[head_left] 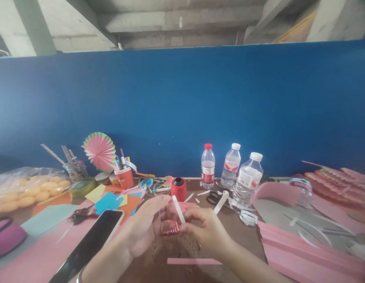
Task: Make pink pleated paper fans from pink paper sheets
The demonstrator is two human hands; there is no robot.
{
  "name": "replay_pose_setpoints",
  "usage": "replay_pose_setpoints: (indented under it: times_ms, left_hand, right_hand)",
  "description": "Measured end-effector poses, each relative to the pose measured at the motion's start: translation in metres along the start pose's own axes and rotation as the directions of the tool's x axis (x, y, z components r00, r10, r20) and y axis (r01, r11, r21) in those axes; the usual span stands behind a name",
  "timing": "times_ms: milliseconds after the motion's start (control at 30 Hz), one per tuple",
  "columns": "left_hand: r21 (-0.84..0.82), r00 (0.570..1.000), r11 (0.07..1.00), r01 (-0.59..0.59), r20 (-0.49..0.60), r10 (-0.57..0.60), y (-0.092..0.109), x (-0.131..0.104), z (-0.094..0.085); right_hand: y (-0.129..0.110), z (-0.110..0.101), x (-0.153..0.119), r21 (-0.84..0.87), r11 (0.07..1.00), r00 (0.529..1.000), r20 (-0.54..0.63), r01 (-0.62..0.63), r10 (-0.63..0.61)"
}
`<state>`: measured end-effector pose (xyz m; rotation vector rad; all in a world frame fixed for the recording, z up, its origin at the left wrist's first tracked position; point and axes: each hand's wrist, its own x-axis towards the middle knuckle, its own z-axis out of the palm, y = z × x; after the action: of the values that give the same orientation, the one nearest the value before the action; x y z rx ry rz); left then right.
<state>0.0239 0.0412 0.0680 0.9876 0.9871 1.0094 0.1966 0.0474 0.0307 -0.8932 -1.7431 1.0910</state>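
My right hand (206, 226) pinches a narrow white strip (178, 209) between thumb and forefinger, its upper end tilted left. Facing it, my left hand (148, 220) is curled round a small piece of pleated pink paper (170, 227); its fingers partly hide the paper, and their exact grip is blurred. The fingertips of my left hand come close to the strip's top. Just beyond both hands stands a red roll-shaped object (178, 190) with a dark centre. On the brown table (159, 257) below them lies a flat pink paper strip (194, 261).
Black-handled scissors (214, 197) and bottles (208, 169) stand beyond my right hand. A phone (91, 243) lies left, near coloured papers (110, 202) and an orange cup (124, 177). Folded pink paper (306, 251) covers the right side. A blue partition (182, 106) rises behind.
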Motion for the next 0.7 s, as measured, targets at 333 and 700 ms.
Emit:
replay_pose_setpoints:
  times_ms: [333, 700]
  left_hand:
    - [0.821, 0.786, 0.186, -0.540, 0.413, 0.461, 0.018, -0.024, 0.003]
    - [0.789, 0.849, 0.404, -0.463, 0.264, 0.458, 0.019, -0.025, 0.010]
  right_hand:
    - [-0.012, -0.001, -0.005, 0.097, 0.993, 0.997, 0.022, 0.065, -0.067]
    - [-0.012, -0.010, -0.006, -0.308, 0.826, 0.850, -0.088, 0.473, -0.519]
